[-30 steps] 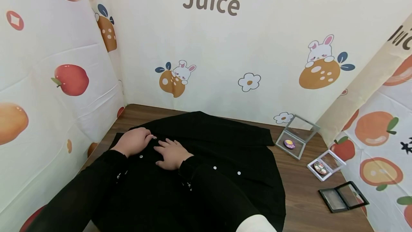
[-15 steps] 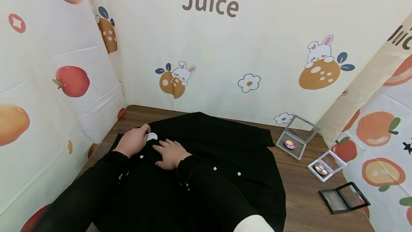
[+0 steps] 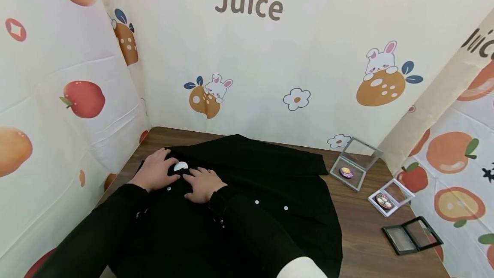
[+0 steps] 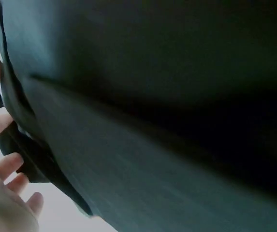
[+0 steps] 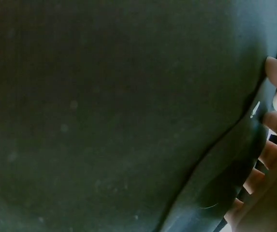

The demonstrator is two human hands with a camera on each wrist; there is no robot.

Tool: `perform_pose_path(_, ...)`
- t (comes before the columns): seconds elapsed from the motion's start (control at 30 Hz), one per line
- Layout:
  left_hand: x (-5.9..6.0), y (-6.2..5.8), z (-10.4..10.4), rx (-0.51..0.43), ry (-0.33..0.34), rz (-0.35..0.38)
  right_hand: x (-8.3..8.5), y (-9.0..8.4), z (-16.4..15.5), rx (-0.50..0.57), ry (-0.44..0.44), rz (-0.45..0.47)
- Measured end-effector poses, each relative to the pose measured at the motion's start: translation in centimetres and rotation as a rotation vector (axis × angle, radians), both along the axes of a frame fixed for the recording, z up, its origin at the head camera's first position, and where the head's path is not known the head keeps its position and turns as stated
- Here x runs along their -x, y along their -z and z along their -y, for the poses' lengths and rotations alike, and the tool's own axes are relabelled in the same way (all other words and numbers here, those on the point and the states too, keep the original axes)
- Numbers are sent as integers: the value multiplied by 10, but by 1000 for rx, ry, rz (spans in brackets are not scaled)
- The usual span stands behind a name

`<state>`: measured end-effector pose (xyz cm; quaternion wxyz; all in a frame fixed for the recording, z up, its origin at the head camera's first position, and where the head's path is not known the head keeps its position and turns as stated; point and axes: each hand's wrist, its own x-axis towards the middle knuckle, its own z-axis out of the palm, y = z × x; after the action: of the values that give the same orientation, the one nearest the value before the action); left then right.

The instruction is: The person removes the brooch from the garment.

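A black shirt [image 3: 270, 175] with small white buttons is spread over the wooden table. On its left part, in the head view, lies a round white pin badge [image 3: 180, 166]. My left hand [image 3: 155, 170] is beside the badge, thumb and forefinger spread apart around its left side; whether they touch it I cannot tell. Just right of the badge, my right hand [image 3: 204, 185] rests on the shirt with its fingers extended. Both wrist views are mostly filled by dark cloth, with left fingers [image 4: 7, 166] and right fingers [image 5: 272, 153] at the edges.
Along the table's right side stand three opened cases: a grey one [image 3: 365, 170] with a purple-and-yellow badge [image 3: 346, 172], a white one [image 3: 405, 190] with a patterned badge [image 3: 384, 201], and a black one [image 3: 413, 236]. Printed curtains [image 3: 247, 63] enclose the table behind and at both sides.
The badge, first mostly hidden and then tilted up in my left fingers, now lies flatter with its white round showing. My left thumb and forefinger have spread. My right hand has hardly moved.
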<state>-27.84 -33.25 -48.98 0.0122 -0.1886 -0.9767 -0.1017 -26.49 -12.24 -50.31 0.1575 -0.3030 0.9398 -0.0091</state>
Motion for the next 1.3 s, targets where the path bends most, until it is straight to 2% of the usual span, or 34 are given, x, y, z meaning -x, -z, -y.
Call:
perform_pose_path(0.17,-3,1,7,91,7,-38,-3,-4,0,-17,1,-9)
perform_pose_path(0.33,-3,4,10,97,24,-57,-4,-8,0,-12,6,-17)
perform_pose_path(0.47,-2,6,7,95,62,-64,-3,-6,0,-9,7,-25)
perform_pose_path(0.63,-2,7,3,29,87,33,-2,-3,2,3,14,-27)
perform_pose_path(0.8,-2,9,2,-36,71,126,0,0,4,10,17,-32)
perform_pose_path(1.07,-2,7,5,7,108,151,0,-3,6,1,11,-53)
perform_pose_path(1.3,-4,5,8,-30,109,183,-1,0,8,-25,24,-91)
